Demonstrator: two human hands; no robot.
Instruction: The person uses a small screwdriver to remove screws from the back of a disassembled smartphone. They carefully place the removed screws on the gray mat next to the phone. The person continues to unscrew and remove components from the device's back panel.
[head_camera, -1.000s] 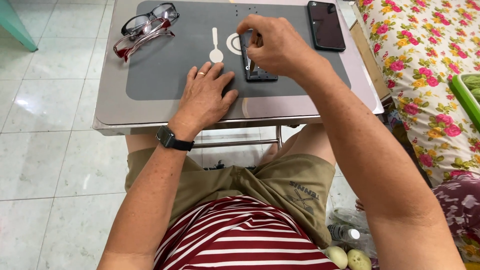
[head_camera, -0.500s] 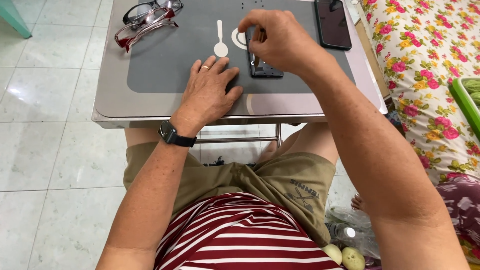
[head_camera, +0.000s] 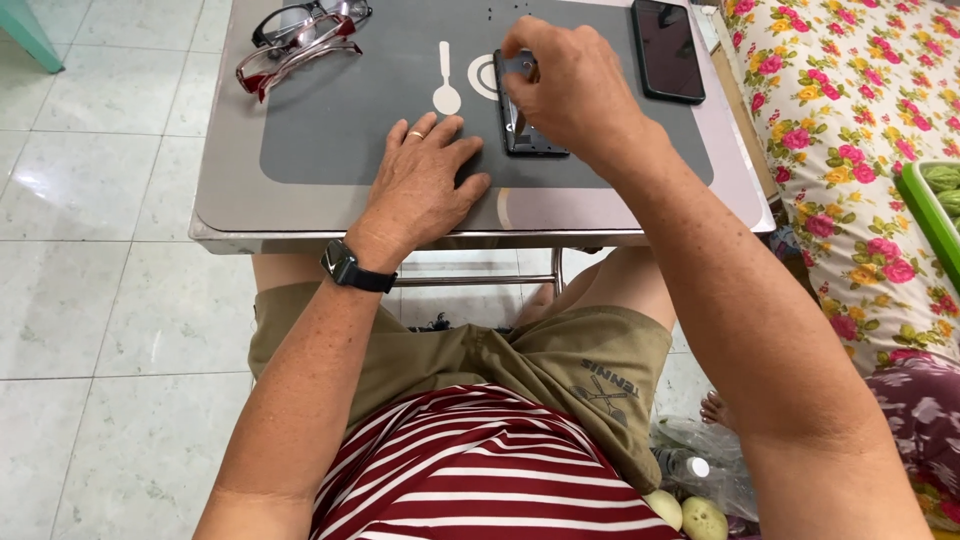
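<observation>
Your right hand (head_camera: 570, 95) curled over the opened phone (head_camera: 528, 130) on the grey mat (head_camera: 330, 130), fingertips gripping its top edge; your left hand (head_camera: 425, 185) lay flat and open just beside the phone.

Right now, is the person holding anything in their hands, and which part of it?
The right hand pinches the top end of a dark, opened-up phone lying on the grey mat. The left hand lies flat, holding nothing.

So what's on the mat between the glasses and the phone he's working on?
In the head view, a white spoon-shaped tool lies on the grey mat, between the glasses and the opened phone under the right hand.
</observation>
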